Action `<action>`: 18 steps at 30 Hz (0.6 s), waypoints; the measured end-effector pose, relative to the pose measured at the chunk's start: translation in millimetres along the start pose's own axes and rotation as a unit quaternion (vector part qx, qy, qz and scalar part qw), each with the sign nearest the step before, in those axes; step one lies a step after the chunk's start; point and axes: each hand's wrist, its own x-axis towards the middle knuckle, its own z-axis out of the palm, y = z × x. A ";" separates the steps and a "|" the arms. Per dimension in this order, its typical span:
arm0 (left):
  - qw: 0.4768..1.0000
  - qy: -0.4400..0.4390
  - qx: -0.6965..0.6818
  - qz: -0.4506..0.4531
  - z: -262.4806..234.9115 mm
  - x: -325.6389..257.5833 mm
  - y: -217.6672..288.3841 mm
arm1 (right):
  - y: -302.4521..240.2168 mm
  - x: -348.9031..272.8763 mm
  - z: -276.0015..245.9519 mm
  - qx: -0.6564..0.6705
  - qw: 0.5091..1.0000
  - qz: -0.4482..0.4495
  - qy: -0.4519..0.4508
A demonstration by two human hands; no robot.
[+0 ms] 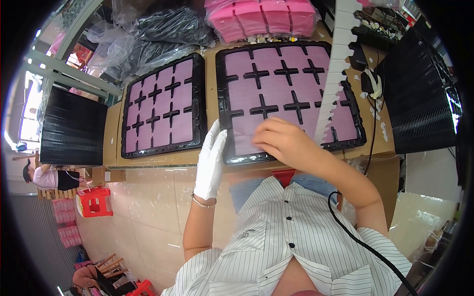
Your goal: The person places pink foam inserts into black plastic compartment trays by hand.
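Note:
A black plastic tray [223, 101], its compartments lined with pink foam sheets [274, 53] between cross-shaped dividers, lies in front of me. My left hand [211, 160], in a white glove, is at the tray's near left corner with its fingers stretched out, holding nothing. Bare, my right hand [279, 140] is over the near left compartment, its fingers curled down and close together at the pink sheet. What its fingertips hold, if anything, is hidden. A long white strip with notched edges [336, 64] crosses over the tray's right part.
A second black tray with pink sheets [198, 98] lies to the left. Stacks of black trays stand at the left [74, 128] and right [419, 93]. Bagged pink foam blocks [261, 19] and plastic-wrapped black items [170, 29] are behind. A red stool [94, 202] stands on the floor.

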 end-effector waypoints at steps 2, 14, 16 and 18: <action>1.000 -0.010 -0.003 -0.004 0.5 0.5 3.0 | 13.4 18.8 2.8 0.023 0.999 -0.013 -0.045; 0.996 -0.065 -0.019 -0.053 -13.6 6.5 4.7 | 27.2 55.3 2.0 -0.009 0.953 -0.175 -0.249; 0.997 -0.064 -0.013 -0.046 -15.0 7.6 1.2 | 25.2 62.6 2.5 0.013 0.945 -0.147 -0.291; 0.997 -0.063 -0.006 -0.048 -14.4 6.5 8.7 | 22.8 71.1 2.5 0.033 0.936 -0.117 -0.330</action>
